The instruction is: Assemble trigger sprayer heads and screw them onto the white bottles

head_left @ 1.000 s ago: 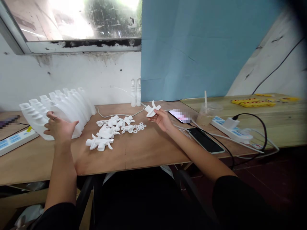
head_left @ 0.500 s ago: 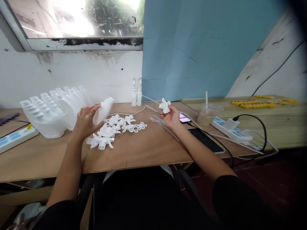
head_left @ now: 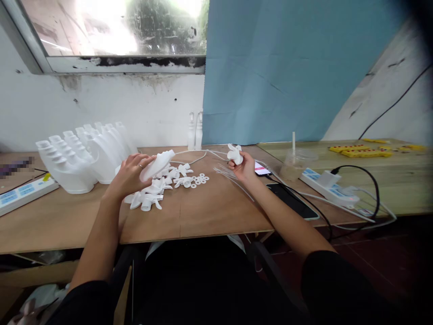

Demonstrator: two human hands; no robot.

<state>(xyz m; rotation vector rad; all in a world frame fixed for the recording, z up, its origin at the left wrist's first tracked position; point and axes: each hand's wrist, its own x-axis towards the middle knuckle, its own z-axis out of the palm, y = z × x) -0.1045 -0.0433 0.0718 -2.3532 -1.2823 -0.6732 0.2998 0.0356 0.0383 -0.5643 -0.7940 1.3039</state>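
Note:
My left hand (head_left: 130, 174) grips a white plastic bottle (head_left: 158, 164), tilted on its side above a pile of white trigger sprayer heads (head_left: 154, 189). My right hand (head_left: 244, 167) is closed on one white sprayer head (head_left: 234, 154), held just above the wooden table (head_left: 209, 212). Small white washer rings (head_left: 199, 179) lie between the two hands. Thin clear tubes (head_left: 230, 174) lie on the table beside my right hand. A row of several white bottles (head_left: 81, 153) stands at the left.
Two phones lie right of my right hand: one lit (head_left: 261, 169), one dark (head_left: 292, 201). A plastic cup with a straw (head_left: 294, 163), a power strip with cables (head_left: 326, 185) and yellow parts (head_left: 358, 151) are further right. Another power strip (head_left: 20, 194) lies far left.
My left hand took a bottle from the row and brought it right and down over the pile. My right hand moved right with the sprayer head and lowered slightly.

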